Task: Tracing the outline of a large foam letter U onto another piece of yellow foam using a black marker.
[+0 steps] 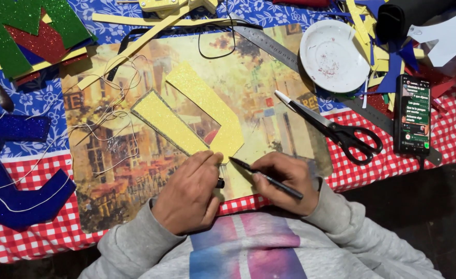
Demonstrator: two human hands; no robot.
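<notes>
Two hands: both low in the head view, working at the bottom corner of a yellow glitter foam shape.
Blue foam letter point(11, 175): at 9 o'clock from the hands, near the table's edge, with thin white string point(109, 119) looping across it and onto the board.
Green and red glitter pieces point(29, 31): at 10 o'clock, stacked in the far corner.
Picture board point(135, 186): serves as the work mat under the yellow piece.
Yellow foam shape point(207, 111): lies on the board at 12 o'clock from the left hand; it is an angular bent form, already cut out.
Progress: by my reading the outline is cut and the upper edges look clean; only the bottom corner by the pen tip seems to be under marking or trimming, so little appears left on this piece.
Left hand point(189, 194): fingers curled down flat, pressing the lower tip of the yellow shape; it pins rather than grasps, and a small dark object peeks from under the thumb side, too hidden to name.
Right hand point(287, 181): closed around a black pen point(266, 178) in a writing hold, its tip touching the board just beside the yellow corner.
Scissors point(336, 129): at 2 o'clock, lying slightly parted, untouched.
White plate point(333, 54): at 1 o'clock.
Phone point(412, 114): at 3 o'clock, screen lit.
</notes>
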